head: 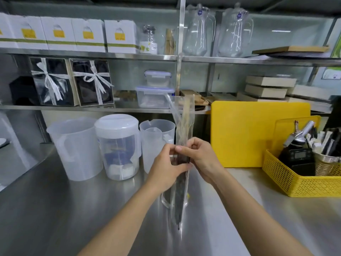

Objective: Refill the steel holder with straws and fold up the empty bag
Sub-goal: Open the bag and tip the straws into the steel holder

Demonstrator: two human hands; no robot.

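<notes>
Head view. Both my hands are raised over the steel table (55,209), working a long, narrow clear plastic bag (182,126) that stands nearly upright between them. My left hand (168,169) has its grip pinched on the bag's left edge at mid-height; my right hand (201,159) has its grip closed on the right edge, thumb and forefinger meeting my left fingertips. Dark straws (180,200) fill the lower part of the bag, whose tip hangs just above the table; the upper part looks pale and crumpled, contents unclear.

The steel holder (325,164), a ribbed metal cup, sits well to the right inside a yellow mesh plastic basket (295,183), already bristling with dark and paper-wrapped sticks. A black digital scale (298,159) and a bottle with a metal pourer (297,135) share the basket.

Behind the bag: two translucent plastic measuring jugs (73,148) and a lidded white-topped plastic pitcher (118,145) on the left, a yellow cutting board (249,133) leaning on the right. The bag and my hands partly cover the nearer jug.

Shelves above hold white cartons, ribboned gift boxes, clear lidded containers and glass pitchers. The basket's right end is cut off by the frame edge. A clear curved object under my left wrist is too blurred to identify.
</notes>
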